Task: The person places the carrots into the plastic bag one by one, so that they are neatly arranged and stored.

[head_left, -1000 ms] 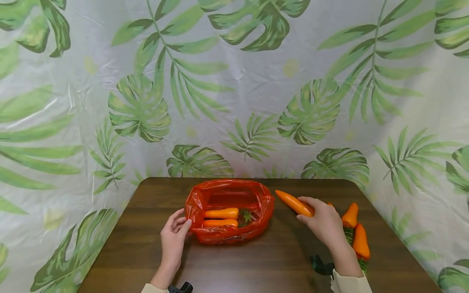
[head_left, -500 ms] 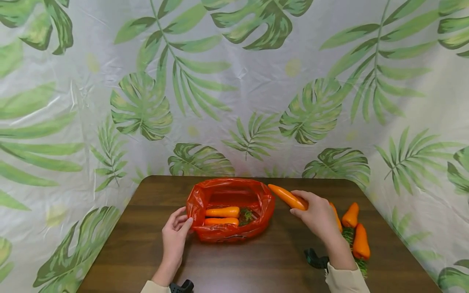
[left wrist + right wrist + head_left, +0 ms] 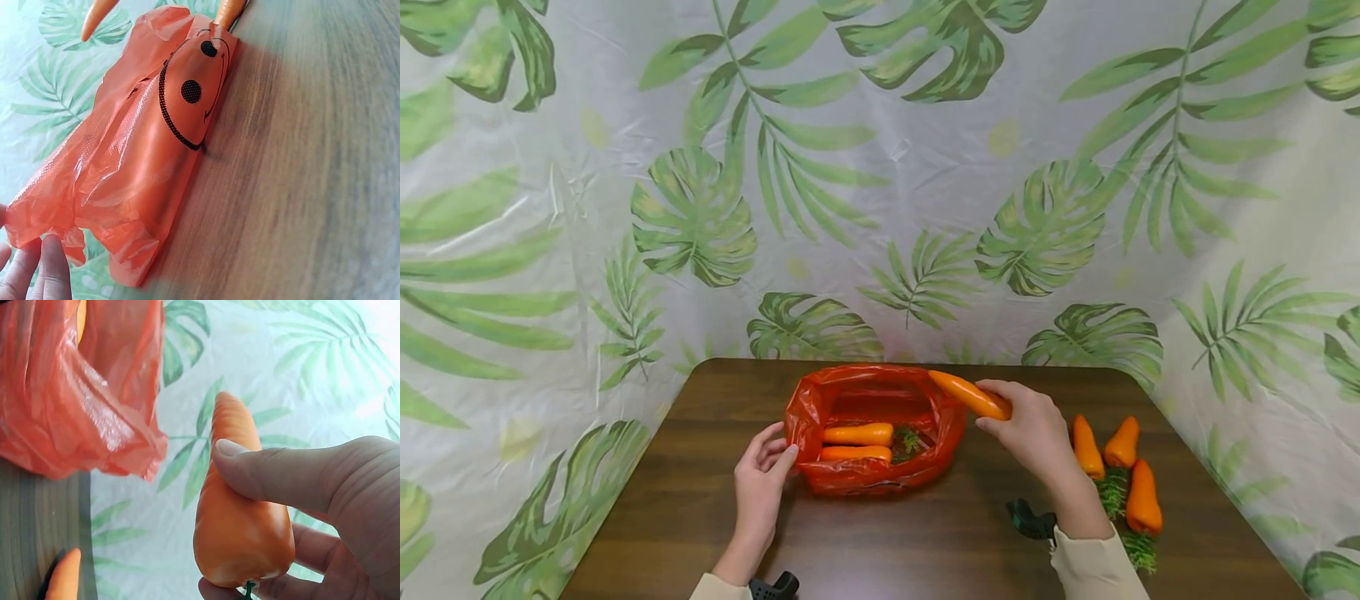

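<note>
A red plastic bag point(image 3: 880, 479) stands with its mouth spread on the table; a smiley print shows on its side in the left wrist view. Two carrots point(image 3: 857, 434) and some green tops lie inside it. My left hand point(image 3: 760, 483) pinches the bag's left rim between thumb and fingers. In my right hand point(image 3: 1030, 429) is another carrot point(image 3: 244, 519), gripped near its thick end with the thumb across it. Its tip points left, over the bag's right rim in the head view.
Several carrots point(image 3: 1142, 498) with green tops lie at the right of the brown table point(image 3: 917, 550). Behind the table hangs a leaf-patterned sheet point(image 3: 820, 208). A black wrist strap point(image 3: 1030, 521) shows at my right wrist.
My right hand has moved left and slightly up with the carrot, bringing its tip from beside the bag to its right rim. My left hand stays at the left rim.
</note>
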`<action>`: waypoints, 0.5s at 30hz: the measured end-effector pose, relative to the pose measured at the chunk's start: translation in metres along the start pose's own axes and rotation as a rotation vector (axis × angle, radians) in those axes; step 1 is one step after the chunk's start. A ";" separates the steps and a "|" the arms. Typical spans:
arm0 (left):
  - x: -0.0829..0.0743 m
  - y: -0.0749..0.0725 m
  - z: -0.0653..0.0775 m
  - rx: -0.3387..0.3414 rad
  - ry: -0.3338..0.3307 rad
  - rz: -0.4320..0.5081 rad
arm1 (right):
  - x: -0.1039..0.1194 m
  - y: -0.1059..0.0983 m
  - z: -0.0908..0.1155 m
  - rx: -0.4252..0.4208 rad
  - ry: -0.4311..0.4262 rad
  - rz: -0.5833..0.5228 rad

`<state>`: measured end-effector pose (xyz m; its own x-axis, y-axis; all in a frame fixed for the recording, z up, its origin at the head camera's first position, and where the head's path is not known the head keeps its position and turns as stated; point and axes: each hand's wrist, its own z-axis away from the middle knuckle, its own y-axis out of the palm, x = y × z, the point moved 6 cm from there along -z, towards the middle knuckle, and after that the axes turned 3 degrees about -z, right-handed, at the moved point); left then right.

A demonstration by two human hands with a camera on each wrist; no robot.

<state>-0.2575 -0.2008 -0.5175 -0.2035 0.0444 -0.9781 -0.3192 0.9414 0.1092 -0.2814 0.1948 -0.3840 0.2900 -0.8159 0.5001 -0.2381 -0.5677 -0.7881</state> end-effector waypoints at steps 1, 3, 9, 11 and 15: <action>0.000 0.000 0.000 0.002 0.000 -0.001 | 0.002 0.001 -0.001 -0.001 -0.001 0.001; 0.000 0.000 -0.001 0.004 -0.002 -0.002 | 0.006 0.003 -0.003 0.000 -0.004 -0.004; 0.001 -0.001 -0.001 -0.004 -0.009 -0.003 | 0.021 0.011 -0.011 0.015 -0.032 -0.010; 0.001 -0.001 -0.001 -0.005 -0.008 -0.006 | 0.026 0.014 -0.014 0.020 -0.038 -0.004; 0.001 -0.001 0.000 -0.003 -0.009 -0.002 | 0.032 0.021 -0.018 0.036 -0.043 0.002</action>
<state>-0.2581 -0.2015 -0.5188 -0.1948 0.0459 -0.9798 -0.3227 0.9403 0.1082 -0.2939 0.1545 -0.3775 0.3292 -0.8114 0.4830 -0.2051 -0.5607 -0.8022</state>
